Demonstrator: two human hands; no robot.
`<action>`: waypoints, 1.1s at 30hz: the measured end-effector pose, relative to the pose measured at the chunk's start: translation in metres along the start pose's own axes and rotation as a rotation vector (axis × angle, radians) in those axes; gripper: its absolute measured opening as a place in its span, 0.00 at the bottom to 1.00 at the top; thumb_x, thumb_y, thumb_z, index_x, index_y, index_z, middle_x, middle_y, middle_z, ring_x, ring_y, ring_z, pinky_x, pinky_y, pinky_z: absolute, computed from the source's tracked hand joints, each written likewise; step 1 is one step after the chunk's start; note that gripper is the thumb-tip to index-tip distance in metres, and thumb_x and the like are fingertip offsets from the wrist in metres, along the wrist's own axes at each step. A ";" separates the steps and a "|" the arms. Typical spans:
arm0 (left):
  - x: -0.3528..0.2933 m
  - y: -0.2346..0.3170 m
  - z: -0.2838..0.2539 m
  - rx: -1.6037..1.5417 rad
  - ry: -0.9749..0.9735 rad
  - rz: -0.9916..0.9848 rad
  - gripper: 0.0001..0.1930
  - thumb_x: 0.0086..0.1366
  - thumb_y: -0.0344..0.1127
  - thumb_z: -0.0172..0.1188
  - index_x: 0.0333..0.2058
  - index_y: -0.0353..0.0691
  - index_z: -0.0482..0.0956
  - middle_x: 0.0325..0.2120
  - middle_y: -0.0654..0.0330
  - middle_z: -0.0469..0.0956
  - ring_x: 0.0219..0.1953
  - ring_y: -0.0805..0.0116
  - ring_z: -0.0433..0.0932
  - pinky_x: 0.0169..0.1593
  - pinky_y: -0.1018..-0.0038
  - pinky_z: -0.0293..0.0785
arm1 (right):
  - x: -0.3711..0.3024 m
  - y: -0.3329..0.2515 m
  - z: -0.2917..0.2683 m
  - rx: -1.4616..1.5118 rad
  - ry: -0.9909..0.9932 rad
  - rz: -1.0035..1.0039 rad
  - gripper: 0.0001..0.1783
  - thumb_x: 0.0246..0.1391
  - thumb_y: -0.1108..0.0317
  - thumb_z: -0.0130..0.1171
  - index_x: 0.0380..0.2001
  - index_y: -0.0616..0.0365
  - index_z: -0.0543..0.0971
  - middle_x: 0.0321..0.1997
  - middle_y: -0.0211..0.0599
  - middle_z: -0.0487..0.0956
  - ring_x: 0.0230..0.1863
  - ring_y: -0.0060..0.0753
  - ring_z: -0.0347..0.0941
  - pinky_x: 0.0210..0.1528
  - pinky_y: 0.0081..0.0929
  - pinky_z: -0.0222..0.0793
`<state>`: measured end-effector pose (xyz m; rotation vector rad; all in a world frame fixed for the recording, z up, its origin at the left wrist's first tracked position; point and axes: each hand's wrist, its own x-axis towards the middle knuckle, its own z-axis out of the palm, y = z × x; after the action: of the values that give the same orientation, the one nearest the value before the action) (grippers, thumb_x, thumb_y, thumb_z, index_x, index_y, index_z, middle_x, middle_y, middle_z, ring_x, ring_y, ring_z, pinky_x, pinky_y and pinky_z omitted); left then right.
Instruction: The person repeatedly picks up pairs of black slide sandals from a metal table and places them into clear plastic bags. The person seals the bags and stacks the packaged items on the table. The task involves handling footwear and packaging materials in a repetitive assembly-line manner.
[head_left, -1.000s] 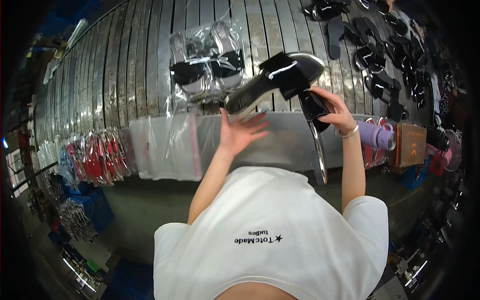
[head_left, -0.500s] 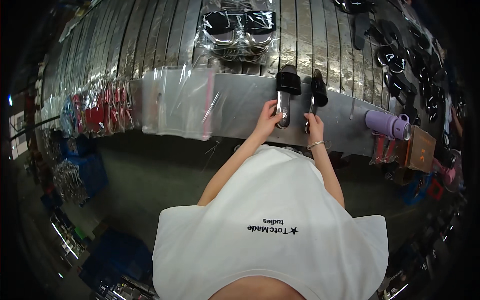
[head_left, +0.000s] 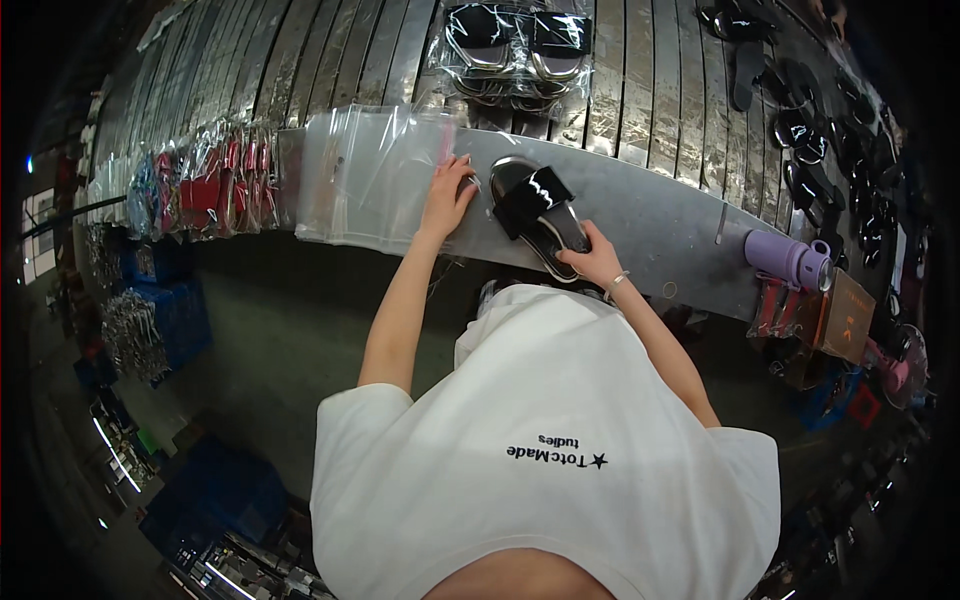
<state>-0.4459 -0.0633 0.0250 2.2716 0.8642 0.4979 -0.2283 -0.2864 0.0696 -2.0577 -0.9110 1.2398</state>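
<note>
My right hand (head_left: 595,258) grips a shiny black slide sandal (head_left: 535,205) by its heel end, over the grey metal ledge (head_left: 640,220). A second sole edge seems to lie under it, mostly hidden. My left hand (head_left: 449,195) reaches to the right edge of a stack of clear plastic bags (head_left: 370,180), by their pink strip. Its fingers are apart, with nothing visibly held; whether they touch the top bag I cannot tell.
Bagged black slides (head_left: 518,50) sit on the slatted metal conveyor (head_left: 350,60) beyond the ledge. Small red packets (head_left: 205,190) lie at the left. A purple bottle (head_left: 785,260) and a cardboard box (head_left: 845,315) stand at the right. Loose black slides (head_left: 800,135) cover the far right.
The two slides, held apart one in each hand, have come together in my right hand and moved left. My left hand has let go and moved left to the plastic bags.
</note>
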 end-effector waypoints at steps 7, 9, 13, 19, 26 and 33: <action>-0.001 0.005 0.010 0.069 0.045 -0.031 0.14 0.58 0.36 0.58 0.43 0.43 0.71 0.58 0.59 0.65 0.63 0.51 0.57 0.64 0.56 0.47 | 0.002 0.012 0.014 0.410 0.198 0.066 0.24 0.37 0.63 0.69 0.37 0.59 0.70 0.26 0.33 0.75 0.26 0.23 0.70 0.33 0.25 0.68; -0.006 0.001 0.012 0.099 0.057 -0.036 0.14 0.59 0.36 0.57 0.43 0.43 0.70 0.57 0.59 0.66 0.62 0.52 0.57 0.64 0.56 0.48 | -0.016 -0.019 0.002 0.328 0.197 -0.055 0.24 0.38 0.63 0.69 0.37 0.59 0.70 0.26 0.34 0.76 0.27 0.23 0.71 0.33 0.25 0.68; -0.003 -0.004 0.016 0.064 0.116 -0.042 0.12 0.61 0.33 0.53 0.43 0.40 0.70 0.51 0.58 0.71 0.59 0.51 0.61 0.63 0.56 0.50 | -0.019 -0.022 -0.006 -0.057 0.145 -0.144 0.27 0.37 0.60 0.68 0.40 0.58 0.70 0.29 0.40 0.79 0.31 0.28 0.76 0.34 0.26 0.70; 0.010 0.000 -0.007 -0.226 0.210 -0.128 0.08 0.63 0.32 0.48 0.40 0.39 0.70 0.45 0.55 0.75 0.54 0.49 0.67 0.62 0.54 0.50 | -0.023 -0.044 -0.012 0.153 0.142 0.011 0.31 0.35 0.59 0.69 0.44 0.59 0.71 0.32 0.42 0.79 0.33 0.33 0.77 0.37 0.29 0.70; -0.011 -0.001 0.006 0.069 0.157 0.009 0.08 0.61 0.34 0.51 0.40 0.43 0.70 0.51 0.56 0.71 0.60 0.52 0.61 0.63 0.53 0.48 | -0.038 -0.073 -0.013 -0.031 0.153 -0.227 0.31 0.40 0.60 0.67 0.48 0.57 0.69 0.39 0.45 0.78 0.39 0.38 0.75 0.43 0.31 0.69; -0.001 0.002 -0.002 -0.266 0.247 -0.384 0.07 0.66 0.32 0.46 0.40 0.38 0.68 0.47 0.53 0.74 0.53 0.53 0.69 0.55 0.64 0.62 | 0.000 -0.026 -0.009 -0.122 0.101 -0.071 0.34 0.38 0.56 0.67 0.49 0.56 0.68 0.35 0.48 0.78 0.36 0.49 0.76 0.40 0.38 0.71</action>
<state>-0.4466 -0.0642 0.0278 1.7720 1.2440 0.6775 -0.2272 -0.2717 0.0922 -2.1422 -1.0247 1.0564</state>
